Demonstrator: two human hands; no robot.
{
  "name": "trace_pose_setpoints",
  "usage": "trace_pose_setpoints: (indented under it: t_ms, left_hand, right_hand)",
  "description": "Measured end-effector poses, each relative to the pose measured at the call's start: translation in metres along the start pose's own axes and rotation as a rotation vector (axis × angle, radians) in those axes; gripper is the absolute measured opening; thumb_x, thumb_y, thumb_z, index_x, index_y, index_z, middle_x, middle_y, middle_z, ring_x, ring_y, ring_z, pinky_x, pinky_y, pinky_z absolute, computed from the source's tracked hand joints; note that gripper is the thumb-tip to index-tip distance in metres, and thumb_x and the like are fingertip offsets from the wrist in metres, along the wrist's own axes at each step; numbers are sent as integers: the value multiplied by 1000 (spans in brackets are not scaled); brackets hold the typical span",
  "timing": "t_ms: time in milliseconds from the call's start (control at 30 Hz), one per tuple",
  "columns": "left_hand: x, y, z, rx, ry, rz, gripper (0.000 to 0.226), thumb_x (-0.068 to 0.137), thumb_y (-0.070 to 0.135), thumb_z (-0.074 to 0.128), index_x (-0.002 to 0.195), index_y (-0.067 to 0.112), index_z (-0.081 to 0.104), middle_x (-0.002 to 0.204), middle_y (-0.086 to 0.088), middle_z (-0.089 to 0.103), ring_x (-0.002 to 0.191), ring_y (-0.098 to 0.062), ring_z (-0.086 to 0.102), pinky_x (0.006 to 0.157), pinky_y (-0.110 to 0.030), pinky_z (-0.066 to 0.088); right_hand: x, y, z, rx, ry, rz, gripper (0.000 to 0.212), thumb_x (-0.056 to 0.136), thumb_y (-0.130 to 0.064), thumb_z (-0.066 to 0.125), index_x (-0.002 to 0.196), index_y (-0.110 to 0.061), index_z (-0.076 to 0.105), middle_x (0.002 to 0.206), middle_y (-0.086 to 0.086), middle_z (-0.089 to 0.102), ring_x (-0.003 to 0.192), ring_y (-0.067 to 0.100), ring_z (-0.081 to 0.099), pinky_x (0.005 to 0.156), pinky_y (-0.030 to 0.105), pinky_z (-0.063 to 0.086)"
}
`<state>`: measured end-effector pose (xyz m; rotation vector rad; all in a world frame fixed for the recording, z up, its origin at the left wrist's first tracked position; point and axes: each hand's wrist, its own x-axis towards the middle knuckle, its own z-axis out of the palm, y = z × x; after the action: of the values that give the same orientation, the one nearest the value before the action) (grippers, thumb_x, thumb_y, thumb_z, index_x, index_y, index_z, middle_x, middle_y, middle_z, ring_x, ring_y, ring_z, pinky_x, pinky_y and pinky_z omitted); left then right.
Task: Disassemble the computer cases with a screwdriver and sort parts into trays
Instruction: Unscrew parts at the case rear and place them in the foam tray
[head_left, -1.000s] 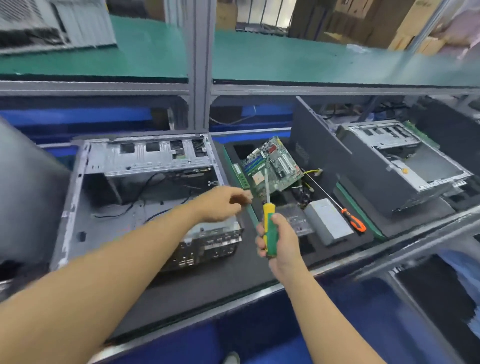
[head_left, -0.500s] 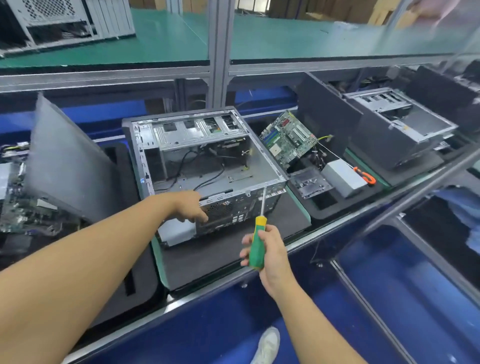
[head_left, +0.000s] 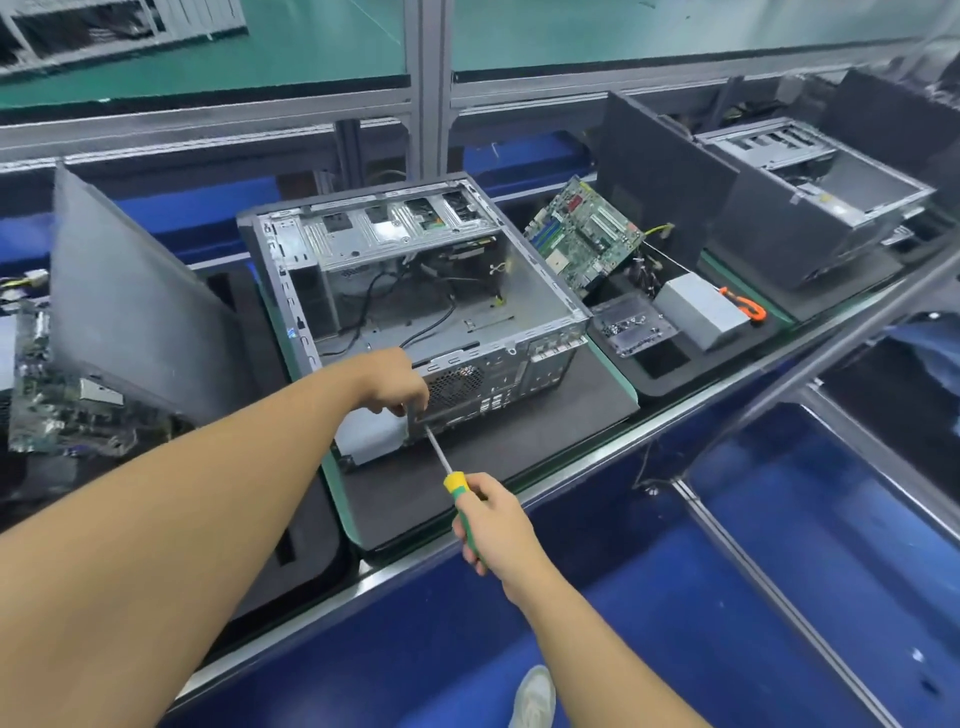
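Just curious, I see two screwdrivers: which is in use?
The green-and-yellow screwdriver, gripped by the right hand; the orange-handled one lies idle beside the grey box.

Bright, even overhead light fills the scene. Shadows are soft and short, deepest inside the open computer case. A pale sheen lies on the far green shelf. Wide-angle bending curves the rails toward the edges, and the far right corner is smeared.
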<state>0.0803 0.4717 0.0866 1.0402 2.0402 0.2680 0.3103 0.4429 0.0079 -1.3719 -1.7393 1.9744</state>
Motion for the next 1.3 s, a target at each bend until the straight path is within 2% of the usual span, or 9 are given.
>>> trace_pose_setpoints:
  t_ms: [100,300,433,500,567,833,967,1300]
  left_hand:
    - [0,0,1,-20,21,-4,33,71,8,61,40,16,53,49,2,55,42,-8,52,62,-32,40]
    - [-2,1,0,-10,15,-12,33,69,7,60,36,13,54,45,5,57,40,-6,52,57,-26,46]
    - [-2,0,0,-30,32,8,11,69,8,62,58,6,64,59,1,69,63,-12,69,66,-31,55]
    - [-2,0,0,-39,33,11,8,70,8,62,66,4,67,71,-4,73,75,-15,73,72,-34,59]
    - [-1,0,0,-43,33,13,8,71,8,62,69,2,68,77,-7,74,79,-17,74,74,-35,60]
    - [-1,-2,0,-34,36,14,11,69,11,62,69,3,70,77,-6,74,77,-15,74,76,-37,61]
    - [-1,-2,0,-30,38,22,11,69,10,61,68,3,68,81,-11,75,80,-17,75,78,-39,60]
    - [0,-2,1,-35,47,23,13,69,11,61,73,1,69,83,-9,75,79,-16,75,76,-37,61]
  right_hand:
    - [1,-4,1,9,6,-6,19,100,-49,50,106,-34,60,62,-4,54,47,12,42,40,23,32]
    - [5,-8,7,7,-2,23,20,100,-49,51,108,-34,60,64,-4,55,48,12,42,41,23,32]
    - [7,-6,6,51,-3,47,20,98,-49,52,105,-33,62,65,-3,55,46,12,41,41,22,31]
    - [8,-6,4,68,-12,53,20,97,-47,52,104,-31,63,66,-2,55,46,12,41,42,22,31]
    - [8,-5,3,76,-15,58,19,96,-46,52,103,-32,63,66,-2,56,46,11,41,42,22,31]
    - [8,-3,4,93,-30,66,18,98,-41,50,104,-30,62,65,-3,54,46,11,41,42,22,31]
    - [7,1,2,88,-40,64,18,97,-39,48,105,-30,62,64,-2,54,46,12,41,42,22,31]
    - [11,3,4,90,-46,61,19,90,-41,48,100,-34,63,64,-2,55,46,12,43,41,22,31]
